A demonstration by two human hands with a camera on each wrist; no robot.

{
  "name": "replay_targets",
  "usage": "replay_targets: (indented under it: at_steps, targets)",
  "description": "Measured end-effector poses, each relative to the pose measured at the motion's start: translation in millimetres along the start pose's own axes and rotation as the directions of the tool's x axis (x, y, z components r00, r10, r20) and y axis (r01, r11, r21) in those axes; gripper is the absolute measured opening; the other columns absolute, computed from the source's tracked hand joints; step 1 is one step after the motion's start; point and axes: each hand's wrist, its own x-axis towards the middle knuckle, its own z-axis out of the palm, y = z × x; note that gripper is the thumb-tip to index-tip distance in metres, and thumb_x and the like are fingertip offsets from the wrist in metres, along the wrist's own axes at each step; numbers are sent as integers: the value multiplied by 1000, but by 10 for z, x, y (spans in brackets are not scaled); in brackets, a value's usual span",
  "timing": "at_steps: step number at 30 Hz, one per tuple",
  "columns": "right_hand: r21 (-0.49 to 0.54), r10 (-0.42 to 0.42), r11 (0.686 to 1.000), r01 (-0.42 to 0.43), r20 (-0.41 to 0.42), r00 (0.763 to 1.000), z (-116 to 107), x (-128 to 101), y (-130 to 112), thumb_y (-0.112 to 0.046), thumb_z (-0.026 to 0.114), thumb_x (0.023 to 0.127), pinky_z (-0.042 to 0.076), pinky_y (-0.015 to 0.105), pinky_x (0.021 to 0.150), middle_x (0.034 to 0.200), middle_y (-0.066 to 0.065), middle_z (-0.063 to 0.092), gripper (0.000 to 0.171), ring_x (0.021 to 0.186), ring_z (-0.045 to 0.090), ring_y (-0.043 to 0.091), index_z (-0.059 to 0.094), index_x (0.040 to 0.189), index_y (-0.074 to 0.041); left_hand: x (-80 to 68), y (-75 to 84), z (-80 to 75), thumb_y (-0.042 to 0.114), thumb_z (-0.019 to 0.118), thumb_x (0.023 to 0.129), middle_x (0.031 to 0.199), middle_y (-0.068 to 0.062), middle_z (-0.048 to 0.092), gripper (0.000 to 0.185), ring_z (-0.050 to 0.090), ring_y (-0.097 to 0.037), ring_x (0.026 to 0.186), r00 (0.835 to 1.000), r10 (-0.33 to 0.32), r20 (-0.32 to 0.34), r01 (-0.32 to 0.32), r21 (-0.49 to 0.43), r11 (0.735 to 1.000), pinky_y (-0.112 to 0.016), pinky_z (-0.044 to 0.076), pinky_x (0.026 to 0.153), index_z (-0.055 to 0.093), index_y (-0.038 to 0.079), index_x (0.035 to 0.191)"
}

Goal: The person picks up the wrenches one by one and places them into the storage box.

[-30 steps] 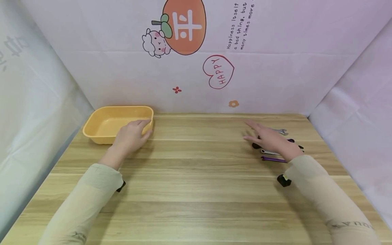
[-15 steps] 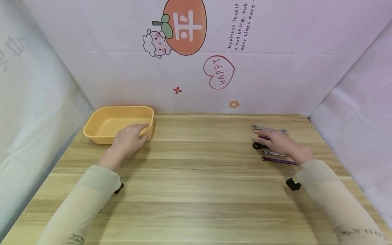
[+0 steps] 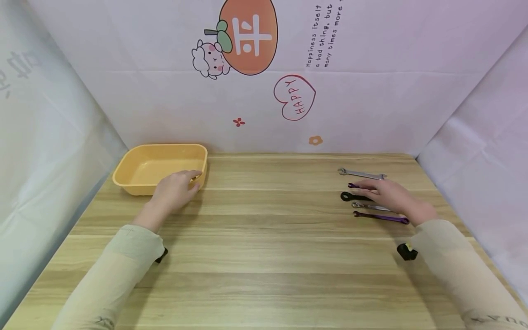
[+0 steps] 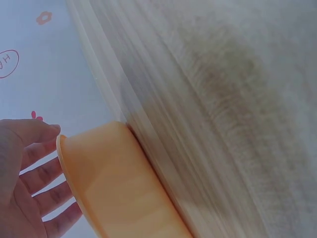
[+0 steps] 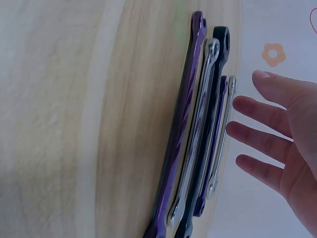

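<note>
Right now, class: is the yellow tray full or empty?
Empty. The head view shows the yellow tray's bare floor; the left hand rests at its near rim.

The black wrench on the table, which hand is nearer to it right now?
Right. The right hand hovers over the row of wrenches, fingers just above the black wrench. The left hand rests at the yellow tray, far across the table.
</note>
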Motion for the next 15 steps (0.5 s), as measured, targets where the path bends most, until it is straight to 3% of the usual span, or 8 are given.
replay_targets:
  at_steps: [8, 15]
  targets:
    - [-26, -65, 998, 64, -11, 998, 31, -18, 112, 3, 66, 95, 57, 53, 80, 108, 23, 72, 31, 94, 70, 37, 68, 125, 7, -13, -3, 0, 12, 68, 97, 121, -21, 70, 42, 63, -29, 84, 1000, 8, -11, -7, 6, 1000, -50, 53, 73, 63, 3, 138]
    - [-62, -124, 991, 122, -28, 992, 69, -25, 204, 9, 72, 88, 56, 45, 71, 102, 15, 72, 33, 86, 68, 29, 71, 121, 5, -11, 3, 0, 1, 66, 93, 124, -22, 69, 45, 66, -32, 90, 1000, 6, -15, -6, 2, 1000, -49, 53, 71, 63, 4, 139]
